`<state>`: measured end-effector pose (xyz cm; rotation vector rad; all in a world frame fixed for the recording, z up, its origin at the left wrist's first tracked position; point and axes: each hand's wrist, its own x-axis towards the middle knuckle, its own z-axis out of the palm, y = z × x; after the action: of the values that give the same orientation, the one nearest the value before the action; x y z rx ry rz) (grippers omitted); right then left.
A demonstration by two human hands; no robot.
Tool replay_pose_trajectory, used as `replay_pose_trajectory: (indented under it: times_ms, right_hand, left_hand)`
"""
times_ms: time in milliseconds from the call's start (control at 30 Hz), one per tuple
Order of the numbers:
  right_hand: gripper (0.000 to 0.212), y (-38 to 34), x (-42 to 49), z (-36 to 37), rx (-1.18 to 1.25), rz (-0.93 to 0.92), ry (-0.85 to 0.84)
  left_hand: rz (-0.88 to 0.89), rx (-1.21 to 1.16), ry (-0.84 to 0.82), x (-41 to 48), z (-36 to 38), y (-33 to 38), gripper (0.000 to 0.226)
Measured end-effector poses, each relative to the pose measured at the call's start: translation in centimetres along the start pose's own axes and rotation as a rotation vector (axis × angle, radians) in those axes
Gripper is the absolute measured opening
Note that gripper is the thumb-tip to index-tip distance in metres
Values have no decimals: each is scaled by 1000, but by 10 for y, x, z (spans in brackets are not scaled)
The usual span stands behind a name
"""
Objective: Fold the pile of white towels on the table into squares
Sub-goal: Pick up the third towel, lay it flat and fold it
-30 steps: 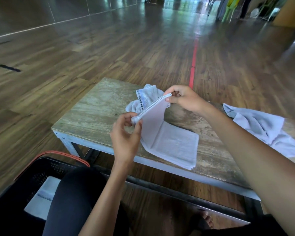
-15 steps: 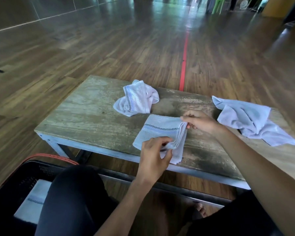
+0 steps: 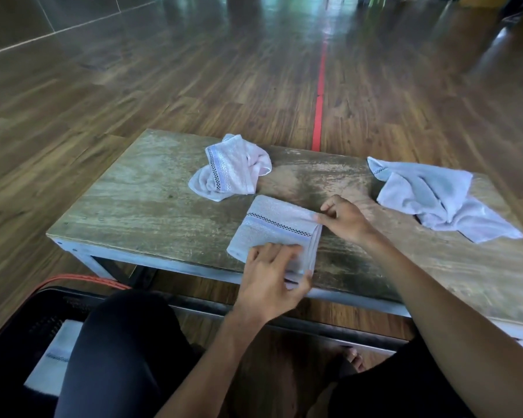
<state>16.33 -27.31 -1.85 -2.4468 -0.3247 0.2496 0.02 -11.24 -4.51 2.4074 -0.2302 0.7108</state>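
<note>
A white towel with a checked stripe [image 3: 277,227] lies folded into a square near the front edge of the wooden table [image 3: 148,206]. My left hand [image 3: 272,276] grips its near edge, with the fingers spread on top and the thumb round the overhanging right corner. My right hand [image 3: 344,220] pinches the far right corner of the same towel. A crumpled white towel [image 3: 230,168] sits just behind it. Another unfolded towel [image 3: 435,197] lies spread at the right of the table.
A black basket [image 3: 27,321] with an orange rim stands on the floor at the lower left, holding a folded towel [image 3: 55,357]. My legs in dark trousers fill the bottom of the view. A red line [image 3: 319,116] runs across the wood floor beyond the table.
The towel was held up by both hands, then folded over and laid flat near the table's front edge. Both hands came down with it and still hold it.
</note>
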Motion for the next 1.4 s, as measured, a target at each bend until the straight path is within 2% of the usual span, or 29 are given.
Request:
replay_pose_trajectory:
  times_ms: [100,167,233,300,367,433,567,700,733,867,933,1033,1100,1167,1233,1300,1400]
  right_hand:
    - [18,-15,-23,-5,-29,-76,148]
    - [23,-30,-47,-1,-102,-148,215]
    - [34,-44,-72,7,-198,-197,171]
    - [43,-49,-91,19,-301,-280,69]
    - [49,-42,-105,33,-397,-368,-11]
    - [63,-30,-115,41,-497,-415,-24]
    - [62,-12,-121,34,-578,-364,17]
    - [79,-8,-115,16,-609,-334,41]
    - [75,-8,-112,11,-613,-317,33]
    - [32,-3,-91,-7,-582,-195,-14]
    - [27,-4,-85,-12,-566,-149,37]
    - [28,-6,-81,-10,-552,-129,199]
    - [32,-12,-86,-3,-501,-137,259]
    - [47,-23,-99,12,-451,-114,225]
    - [70,-33,-113,32,-447,-66,120]
    - [80,-32,-121,47,-459,5,-3]
    - [96,-18,-116,53,-480,-1,-59]
  left_hand:
    - [-84,120,-29,32,-22,-18,47]
    - [-118,230,-123,58,-35,-35,60]
    - [-52,363,-291,77,-41,-51,69]
    - [19,483,-489,81,-39,-63,65]
    - [4,490,-671,79,-34,-72,60]
    - [-64,429,-786,73,-31,-72,59]
    - [-119,435,-726,61,-29,-63,59]
    - [13,612,-667,54,-37,-44,57]
    - [46,643,-654,54,-40,-38,55]
    - [81,617,-662,52,-50,-17,44]
    - [-23,514,-680,50,-50,-9,42]
    - [-96,493,-574,54,-48,-7,41]
    - [-100,479,-489,59,-41,-13,39]
    - [-63,448,-484,60,-32,-23,53]
    - [12,416,-518,57,-21,-30,72]
    - [55,390,-582,51,-11,-35,78]
    - [-32,356,-669,44,-2,-37,78]
